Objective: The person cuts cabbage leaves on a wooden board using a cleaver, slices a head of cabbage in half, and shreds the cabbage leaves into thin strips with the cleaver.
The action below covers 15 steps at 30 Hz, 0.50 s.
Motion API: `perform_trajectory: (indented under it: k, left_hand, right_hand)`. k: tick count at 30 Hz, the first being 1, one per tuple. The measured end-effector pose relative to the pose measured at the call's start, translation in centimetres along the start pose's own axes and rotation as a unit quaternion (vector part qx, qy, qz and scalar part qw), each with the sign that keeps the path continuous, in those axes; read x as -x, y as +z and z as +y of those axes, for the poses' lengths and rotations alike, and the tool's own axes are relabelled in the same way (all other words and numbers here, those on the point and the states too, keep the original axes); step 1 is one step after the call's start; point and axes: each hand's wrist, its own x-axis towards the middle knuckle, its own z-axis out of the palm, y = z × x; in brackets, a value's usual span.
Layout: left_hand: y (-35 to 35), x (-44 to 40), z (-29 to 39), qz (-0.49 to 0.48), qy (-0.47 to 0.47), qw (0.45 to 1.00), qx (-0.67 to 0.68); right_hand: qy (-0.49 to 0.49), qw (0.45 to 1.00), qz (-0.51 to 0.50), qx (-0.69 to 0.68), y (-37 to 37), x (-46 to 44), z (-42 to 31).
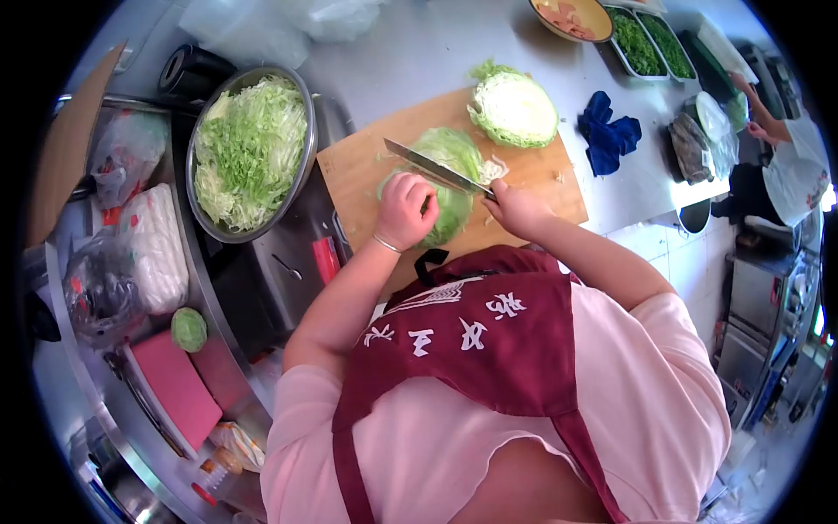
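Observation:
My right hand (517, 210) is closed around the handle of a kitchen knife (429, 163). The blade points up and left, lying across a pale green cabbage piece (450, 212) on the wooden cutting board (358, 153). At the cabbage's left side my left hand (405, 211) rests with curled fingers, gripping it close to the blade. More cabbage shows beyond the knife, with a few shreds beside it. A halved cabbage (517, 112), pale cut face upward, sits at the board's far right corner.
A steel bowl (312, 131) of shredded cabbage stands left of the board. A blue cloth (608, 133), trays of chopped greens (642, 48) and a yellow bowl (602, 31) lie right. A small cabbage (188, 329) is lower left. Another person (790, 166) works far right.

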Motion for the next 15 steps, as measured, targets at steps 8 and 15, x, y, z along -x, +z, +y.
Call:
perform_trajectory:
  k: [8,15]
  left_hand:
    - [0.0,1.1,0.1,0.003,-0.011,1.0,-0.025]
    - [0.5,1.1,-0.2,0.009,-0.02,1.0,-0.022]
  right_hand:
    - [-0.027,0.999,-0.01,0.036,-3.9,5.7,-2.3]
    - [0.002,0.997,-0.068,0.04,-2.9,4.4,-2.7]
